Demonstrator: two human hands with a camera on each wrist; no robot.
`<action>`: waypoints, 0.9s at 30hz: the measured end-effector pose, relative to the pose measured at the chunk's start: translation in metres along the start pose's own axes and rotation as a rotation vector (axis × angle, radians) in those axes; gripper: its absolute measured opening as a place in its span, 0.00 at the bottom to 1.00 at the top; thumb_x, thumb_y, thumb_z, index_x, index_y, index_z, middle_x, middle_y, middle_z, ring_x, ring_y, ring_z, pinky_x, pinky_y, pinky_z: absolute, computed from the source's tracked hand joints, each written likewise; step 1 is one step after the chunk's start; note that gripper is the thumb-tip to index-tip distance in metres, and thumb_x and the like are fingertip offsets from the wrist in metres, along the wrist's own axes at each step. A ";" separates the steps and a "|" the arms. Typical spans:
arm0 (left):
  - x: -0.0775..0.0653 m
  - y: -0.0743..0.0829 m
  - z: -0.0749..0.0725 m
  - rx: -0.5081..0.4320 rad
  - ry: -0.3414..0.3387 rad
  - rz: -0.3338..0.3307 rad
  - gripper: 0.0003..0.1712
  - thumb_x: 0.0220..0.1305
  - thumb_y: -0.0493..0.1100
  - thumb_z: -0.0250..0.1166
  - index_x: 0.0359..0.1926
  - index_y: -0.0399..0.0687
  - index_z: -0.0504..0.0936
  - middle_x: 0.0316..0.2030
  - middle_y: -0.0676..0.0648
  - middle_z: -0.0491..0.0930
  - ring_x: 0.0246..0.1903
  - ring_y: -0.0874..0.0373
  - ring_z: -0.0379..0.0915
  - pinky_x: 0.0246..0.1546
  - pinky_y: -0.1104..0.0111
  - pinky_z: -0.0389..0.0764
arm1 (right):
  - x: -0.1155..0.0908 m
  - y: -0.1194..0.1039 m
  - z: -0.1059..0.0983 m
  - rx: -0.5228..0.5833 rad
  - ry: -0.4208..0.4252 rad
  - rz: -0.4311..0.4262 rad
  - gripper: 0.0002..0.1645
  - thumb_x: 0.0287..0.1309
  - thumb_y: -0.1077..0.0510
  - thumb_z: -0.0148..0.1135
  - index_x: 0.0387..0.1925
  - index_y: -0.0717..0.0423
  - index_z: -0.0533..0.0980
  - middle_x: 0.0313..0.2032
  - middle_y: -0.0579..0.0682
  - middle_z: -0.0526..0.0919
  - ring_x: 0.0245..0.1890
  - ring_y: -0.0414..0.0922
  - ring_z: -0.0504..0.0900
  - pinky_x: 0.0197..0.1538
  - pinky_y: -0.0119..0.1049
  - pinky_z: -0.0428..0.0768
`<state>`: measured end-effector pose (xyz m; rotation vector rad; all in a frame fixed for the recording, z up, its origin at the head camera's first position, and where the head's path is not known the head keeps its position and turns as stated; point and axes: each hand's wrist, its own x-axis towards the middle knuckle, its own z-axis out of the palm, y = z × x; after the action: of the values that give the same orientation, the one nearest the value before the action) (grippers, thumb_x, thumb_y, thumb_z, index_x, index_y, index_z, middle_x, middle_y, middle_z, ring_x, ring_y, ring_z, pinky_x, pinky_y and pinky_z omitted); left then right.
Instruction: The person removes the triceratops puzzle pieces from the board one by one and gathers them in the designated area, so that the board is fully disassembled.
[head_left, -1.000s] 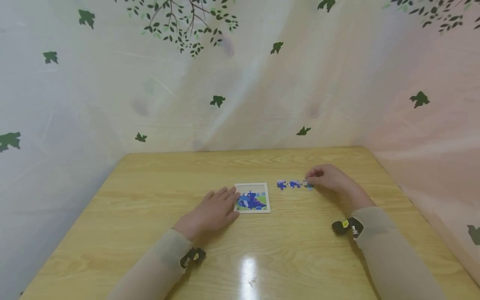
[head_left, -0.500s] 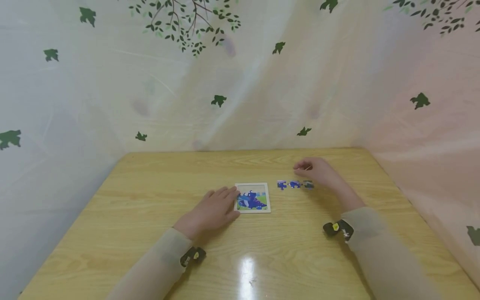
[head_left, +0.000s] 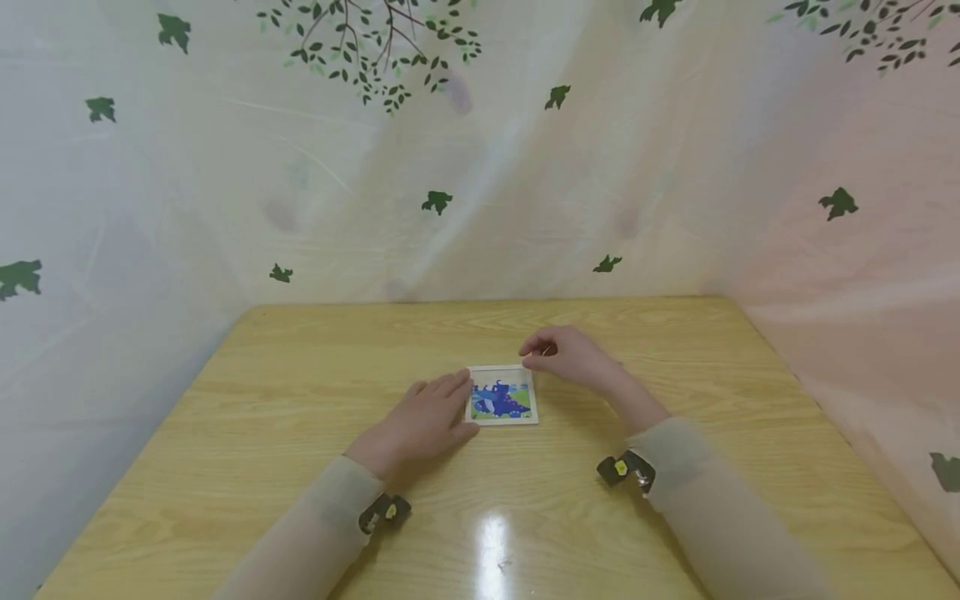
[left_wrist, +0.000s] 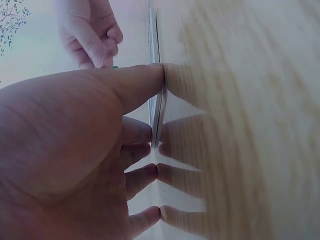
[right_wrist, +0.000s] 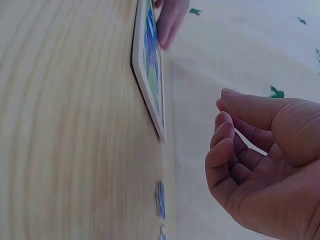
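Note:
A white-rimmed jigsaw tray (head_left: pixel 501 422) with a blue dinosaur picture lies on the table; its top strip shows bare backing. My left hand (head_left: pixel 423 421) lies flat at the tray's left side, fingertips at its rim, the thumb near the lower left corner. Over the tray's upper right corner, my right hand (head_left: pixel 573 358) pinches a small puzzle piece between thumb and forefinger, mostly hidden by the fingertips. In the right wrist view the same hand's other fingers curl inward. Loose blue puzzle pieces (right_wrist: pixel 160 200) lie beyond the tray, hidden behind the right hand in the head view.
The wooden table (head_left: pixel 337 350) extends around both hands. A pale curtain (head_left: pixel 360 208) with printed leaves hangs behind and on both sides. Each wrist carries a small dark camera, the right one (head_left: pixel 626 469) close above the tabletop.
My right hand has lifted from the row of loose pieces and travelled left to the tray's upper right corner. The left hand stays at the tray, which has shifted very slightly left.

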<state>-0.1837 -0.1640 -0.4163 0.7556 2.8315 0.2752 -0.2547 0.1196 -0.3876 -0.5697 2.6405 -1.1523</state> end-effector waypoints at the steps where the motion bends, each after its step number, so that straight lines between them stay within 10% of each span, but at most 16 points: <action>1: 0.000 0.000 0.000 -0.001 -0.001 -0.001 0.46 0.85 0.64 0.58 0.88 0.42 0.58 0.88 0.42 0.52 0.86 0.41 0.48 0.84 0.40 0.51 | 0.002 -0.003 0.005 0.008 -0.014 0.001 0.14 0.78 0.55 0.70 0.56 0.59 0.87 0.44 0.49 0.87 0.46 0.48 0.80 0.49 0.39 0.81; 27: 0.005 -0.011 0.004 0.008 -0.022 -0.001 0.46 0.85 0.64 0.56 0.88 0.41 0.57 0.88 0.43 0.49 0.86 0.41 0.45 0.83 0.35 0.48 | 0.024 -0.022 0.053 -0.081 -0.216 0.015 0.14 0.75 0.58 0.72 0.58 0.56 0.88 0.42 0.46 0.87 0.43 0.43 0.82 0.56 0.42 0.85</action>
<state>-0.1921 -0.1699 -0.4231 0.7548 2.8140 0.2538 -0.2526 0.0606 -0.4078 -0.6489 2.5103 -0.9266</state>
